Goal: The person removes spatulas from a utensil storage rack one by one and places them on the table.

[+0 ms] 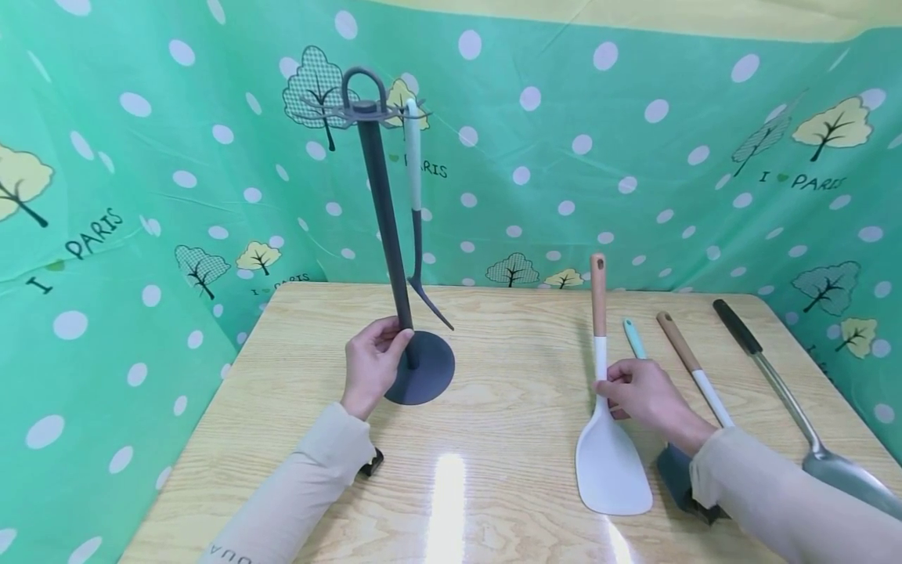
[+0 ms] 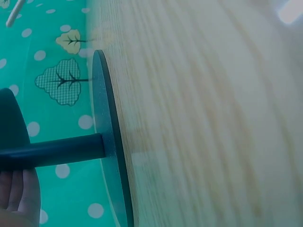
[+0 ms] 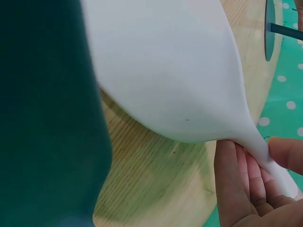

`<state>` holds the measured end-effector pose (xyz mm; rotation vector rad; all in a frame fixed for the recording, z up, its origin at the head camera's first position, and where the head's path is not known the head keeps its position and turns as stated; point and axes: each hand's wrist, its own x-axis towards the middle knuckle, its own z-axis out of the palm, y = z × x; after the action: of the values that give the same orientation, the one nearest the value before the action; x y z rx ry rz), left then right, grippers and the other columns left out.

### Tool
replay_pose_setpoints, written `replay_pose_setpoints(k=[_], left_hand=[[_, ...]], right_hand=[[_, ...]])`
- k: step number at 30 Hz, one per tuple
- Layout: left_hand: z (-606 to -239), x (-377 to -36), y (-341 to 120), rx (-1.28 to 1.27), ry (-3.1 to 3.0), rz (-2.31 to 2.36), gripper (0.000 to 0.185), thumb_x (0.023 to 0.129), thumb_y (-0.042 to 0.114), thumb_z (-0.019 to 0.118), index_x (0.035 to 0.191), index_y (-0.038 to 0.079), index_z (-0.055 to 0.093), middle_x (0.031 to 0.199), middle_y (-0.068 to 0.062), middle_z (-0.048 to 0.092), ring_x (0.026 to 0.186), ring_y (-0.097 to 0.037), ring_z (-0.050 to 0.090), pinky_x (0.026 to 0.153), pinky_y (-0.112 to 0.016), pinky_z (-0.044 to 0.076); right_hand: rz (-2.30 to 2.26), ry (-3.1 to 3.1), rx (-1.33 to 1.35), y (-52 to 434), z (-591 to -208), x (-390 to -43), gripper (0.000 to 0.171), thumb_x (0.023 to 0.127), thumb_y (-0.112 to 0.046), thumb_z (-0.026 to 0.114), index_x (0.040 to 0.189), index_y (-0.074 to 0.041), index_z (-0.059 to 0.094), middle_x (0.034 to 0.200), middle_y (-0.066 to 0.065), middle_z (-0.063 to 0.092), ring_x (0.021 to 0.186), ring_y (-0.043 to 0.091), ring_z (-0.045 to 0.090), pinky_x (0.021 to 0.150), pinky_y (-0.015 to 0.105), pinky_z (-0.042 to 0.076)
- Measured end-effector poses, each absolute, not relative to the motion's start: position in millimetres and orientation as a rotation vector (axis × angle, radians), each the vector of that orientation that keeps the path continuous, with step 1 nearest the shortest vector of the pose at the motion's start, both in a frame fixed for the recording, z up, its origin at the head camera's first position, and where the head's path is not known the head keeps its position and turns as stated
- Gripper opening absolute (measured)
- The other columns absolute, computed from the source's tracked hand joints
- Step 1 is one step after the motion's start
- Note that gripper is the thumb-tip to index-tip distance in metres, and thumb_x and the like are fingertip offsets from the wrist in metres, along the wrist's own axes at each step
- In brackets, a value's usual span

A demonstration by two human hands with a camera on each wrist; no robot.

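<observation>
My left hand [image 1: 376,363] grips the pole [image 1: 386,211] of a black utensil stand low down, just above its round base [image 1: 431,376]. From the stand's hook ring [image 1: 366,113] hangs a utensil with a pale mint handle [image 1: 413,157] and a thin dark head, seen edge-on. Over on the right, my right hand [image 1: 650,392] pinches a white spatula [image 1: 613,466] at its neck, between thumb and fingers. Its wooden handle end [image 1: 598,294] points up and away, its broad blade towards me. In the right wrist view the thumb and fingers [image 3: 230,179] lie on opposite sides of the neck.
Right of the spatula lie a mint-handled utensil [image 1: 634,337], one with a wood-and-white handle [image 1: 694,364], and a metal turner with a black grip [image 1: 775,384]. My right forearm partly covers them. A green dotted cloth [image 1: 535,172] hangs behind the wooden table [image 1: 514,376].
</observation>
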<state>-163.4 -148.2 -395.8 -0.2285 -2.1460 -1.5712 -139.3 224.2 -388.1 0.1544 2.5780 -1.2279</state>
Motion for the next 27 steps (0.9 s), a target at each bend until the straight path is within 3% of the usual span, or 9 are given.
replay_pose_setpoints(k=[20, 27], left_hand=[[-397.4, -165.4, -148.1, -0.211, -2.147, -1.592, 0.019, 0.087, 0.001, 0.069, 0.103, -0.009, 0.067, 0.093, -0.023, 0.068, 0.083, -0.034, 0.067, 0.078, -0.043, 0.056], [-423.4, -181.9, -156.0, -0.201, -2.126, -1.630, 0.021, 0.086, 0.008, 0.071, 0.104, -0.004, 0.069, 0.095, -0.019, 0.069, 0.084, -0.030, 0.068, 0.079, -0.041, 0.056]], right_hand=[[-1.142, 2.512, 0.217, 220.8, -393.3, -155.3, 0.019, 0.092, -0.010, 0.061, 0.102, 0.007, 0.059, 0.086, 0.015, 0.064, 0.072, 0.019, 0.064, 0.065, 0.037, 0.058], [-1.119, 2.491, 0.218, 221.2, -394.2, -158.3, 0.015, 0.091, -0.010, 0.063, 0.096, 0.005, 0.062, 0.083, 0.013, 0.064, 0.070, 0.019, 0.064, 0.065, 0.038, 0.058]])
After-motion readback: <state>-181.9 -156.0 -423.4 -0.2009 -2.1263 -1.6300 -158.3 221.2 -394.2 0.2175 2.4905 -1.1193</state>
